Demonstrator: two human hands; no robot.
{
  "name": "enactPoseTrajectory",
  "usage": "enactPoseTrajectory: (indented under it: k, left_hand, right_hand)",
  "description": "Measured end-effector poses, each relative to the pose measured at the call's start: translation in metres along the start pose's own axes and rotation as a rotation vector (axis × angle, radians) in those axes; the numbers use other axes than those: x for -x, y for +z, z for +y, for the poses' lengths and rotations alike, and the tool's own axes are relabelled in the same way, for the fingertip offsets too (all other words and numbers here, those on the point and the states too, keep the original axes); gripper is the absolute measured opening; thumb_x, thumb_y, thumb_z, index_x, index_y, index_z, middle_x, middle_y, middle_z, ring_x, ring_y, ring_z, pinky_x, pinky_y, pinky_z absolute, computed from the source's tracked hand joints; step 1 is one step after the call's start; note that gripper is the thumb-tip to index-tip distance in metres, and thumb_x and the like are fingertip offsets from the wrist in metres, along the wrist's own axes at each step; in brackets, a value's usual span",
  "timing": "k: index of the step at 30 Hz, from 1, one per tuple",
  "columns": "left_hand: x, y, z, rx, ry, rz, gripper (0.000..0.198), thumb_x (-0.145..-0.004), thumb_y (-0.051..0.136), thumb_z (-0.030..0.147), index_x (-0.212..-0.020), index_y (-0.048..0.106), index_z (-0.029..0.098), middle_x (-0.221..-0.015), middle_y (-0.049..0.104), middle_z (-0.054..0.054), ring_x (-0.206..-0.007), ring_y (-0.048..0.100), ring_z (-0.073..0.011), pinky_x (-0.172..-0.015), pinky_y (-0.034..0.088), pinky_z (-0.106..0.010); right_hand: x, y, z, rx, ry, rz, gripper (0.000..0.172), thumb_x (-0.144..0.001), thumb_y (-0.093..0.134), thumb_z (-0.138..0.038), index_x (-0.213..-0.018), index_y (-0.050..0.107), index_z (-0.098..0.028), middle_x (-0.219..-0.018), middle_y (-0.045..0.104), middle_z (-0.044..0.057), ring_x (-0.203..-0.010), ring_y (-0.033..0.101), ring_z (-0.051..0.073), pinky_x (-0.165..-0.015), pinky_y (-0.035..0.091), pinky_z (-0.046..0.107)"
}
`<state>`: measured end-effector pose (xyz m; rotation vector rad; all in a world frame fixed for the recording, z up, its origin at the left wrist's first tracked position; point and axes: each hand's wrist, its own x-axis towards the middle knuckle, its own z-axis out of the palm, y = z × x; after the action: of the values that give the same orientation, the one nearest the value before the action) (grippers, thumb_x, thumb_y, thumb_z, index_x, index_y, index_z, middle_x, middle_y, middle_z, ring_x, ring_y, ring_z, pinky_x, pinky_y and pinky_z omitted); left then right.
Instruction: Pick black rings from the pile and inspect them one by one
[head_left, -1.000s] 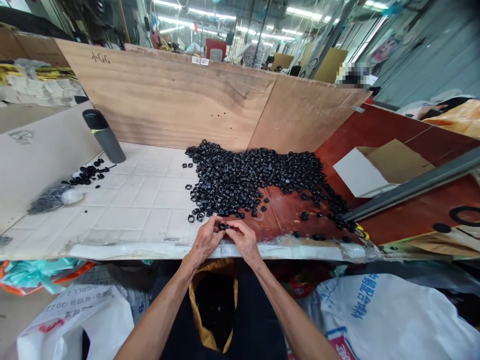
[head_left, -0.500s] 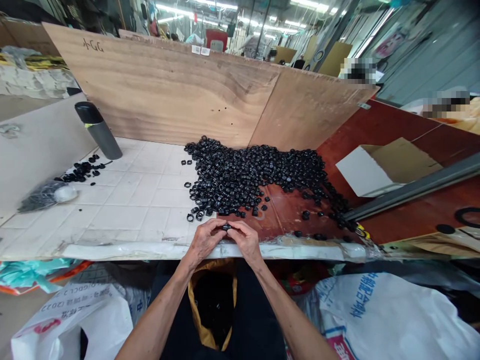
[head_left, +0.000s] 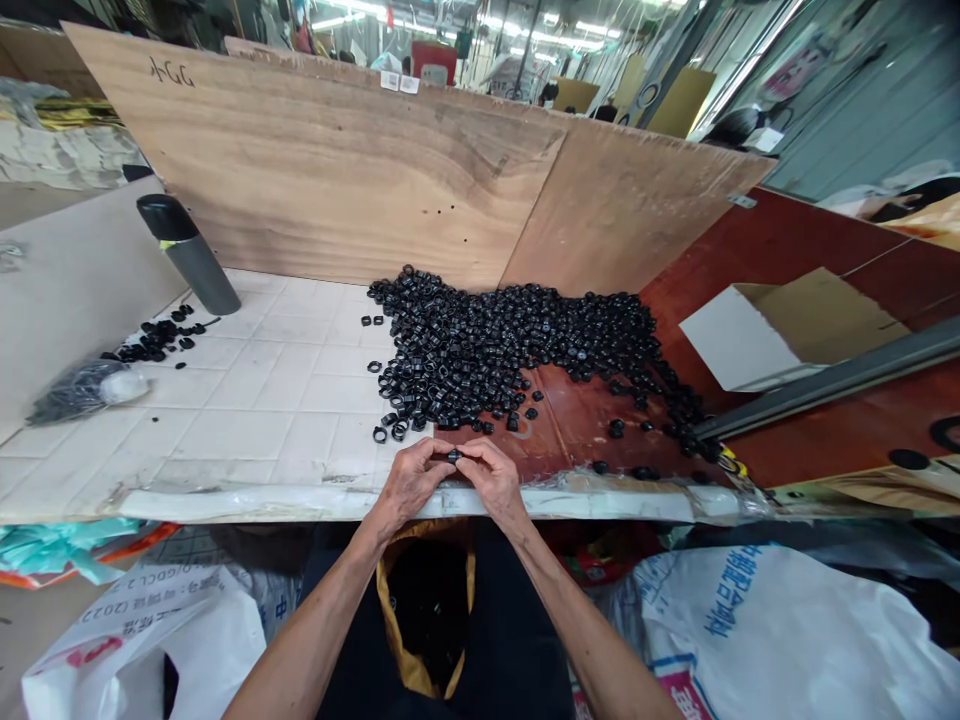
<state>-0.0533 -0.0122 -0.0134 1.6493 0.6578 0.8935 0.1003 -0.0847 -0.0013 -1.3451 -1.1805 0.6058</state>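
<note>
Between my fingertips, over the table's front edge, is a small black plastic part [head_left: 454, 455]. My left hand [head_left: 411, 480] pinches it from the left, thumb and forefinger closed. From the other side my right hand [head_left: 491, 478] grips it the same way. Its exact shape is mostly covered by the fingers. Just beyond my hands spreads a large pile of small black plastic rings [head_left: 480, 345], with a few loose ones at its near edge. Below, in my lap, a yellow-rimmed bag [head_left: 386, 590] hangs open with dark contents.
A grey bottle [head_left: 196, 262] stands at the back left, near loose black pieces [head_left: 154, 342] and a clear bag of dark parts [head_left: 71, 392]. A plywood board [head_left: 322, 170] closes the back. An open carton [head_left: 739, 340] and a metal bar [head_left: 840, 385] lie right. White sacks [head_left: 795, 640] flank my legs.
The view has shifted slightly. My hands stay in nearly the same place, both still pinching the small black part.
</note>
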Motion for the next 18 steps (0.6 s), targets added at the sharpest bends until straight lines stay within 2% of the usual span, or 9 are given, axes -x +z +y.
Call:
enactPoseTrajectory:
  k: [3,6,10,12,16,18]
  left_hand:
    - [0.000,0.001,-0.002,0.060,-0.066,0.008,0.021,-0.083,0.071,0.023,-0.103,0.072,0.018,-0.100,0.076,-0.007,-0.088,0.073,-0.0206,-0.085,0.061,-0.034]
    - [0.000,0.000,0.001,0.033,-0.046,0.002,0.018,-0.085,0.070,0.025,-0.101,0.072,0.018,-0.097,0.075,-0.006,-0.088,0.072,-0.0205,-0.083,0.060,-0.033]
    - [0.003,-0.004,0.007,-0.095,0.076,-0.010,0.014,-0.089,0.065,0.026,-0.101,0.070,0.020,-0.101,0.073,-0.005,-0.094,0.069,-0.0202,-0.089,0.057,-0.033]
    - [0.003,-0.005,0.007,-0.109,0.104,-0.004,0.014,-0.091,0.061,0.027,-0.102,0.069,0.022,-0.104,0.072,-0.006,-0.098,0.068,-0.0212,-0.091,0.056,-0.034]
    - [-0.001,-0.005,0.001,-0.062,0.066,-0.030,0.012,-0.090,0.063,0.028,-0.096,0.070,0.022,-0.098,0.073,-0.006,-0.093,0.069,-0.0213,-0.086,0.057,-0.029]
    - [-0.003,-0.006,-0.004,-0.037,0.058,-0.045,0.011,-0.088,0.063,0.027,-0.095,0.071,0.022,-0.096,0.073,-0.006,-0.091,0.069,-0.0214,-0.083,0.057,-0.028]
  right_hand:
    - [0.001,-0.001,0.003,-0.011,0.002,-0.022,0.012,-0.083,0.068,-0.026,-0.092,0.076,-0.021,-0.096,0.069,0.006,-0.090,0.067,0.021,-0.081,0.056,0.033]
    - [0.003,0.000,0.007,0.009,0.014,-0.008,0.014,-0.084,0.068,-0.029,-0.093,0.075,-0.021,-0.099,0.071,0.008,-0.092,0.068,0.022,-0.084,0.056,0.035]
    - [0.007,0.005,0.010,0.119,0.062,0.043,0.033,-0.086,0.067,-0.038,-0.114,0.071,-0.022,-0.090,0.071,0.005,-0.076,0.067,0.021,-0.072,0.057,0.032]
    - [0.008,0.009,0.013,0.139,0.067,0.044,0.034,-0.091,0.063,-0.043,-0.117,0.069,-0.023,-0.076,0.069,0.002,-0.066,0.065,0.020,-0.067,0.056,0.031]
    - [0.005,0.016,0.023,0.075,0.060,-0.039,0.035,-0.094,0.056,-0.055,-0.095,0.070,-0.023,-0.061,0.062,0.001,-0.052,0.059,0.018,-0.053,0.050,0.027]
    - [0.002,0.019,0.028,0.038,0.078,-0.011,0.041,-0.091,0.055,-0.061,-0.085,0.071,-0.024,-0.056,0.057,-0.001,-0.047,0.053,0.016,-0.046,0.045,0.026]
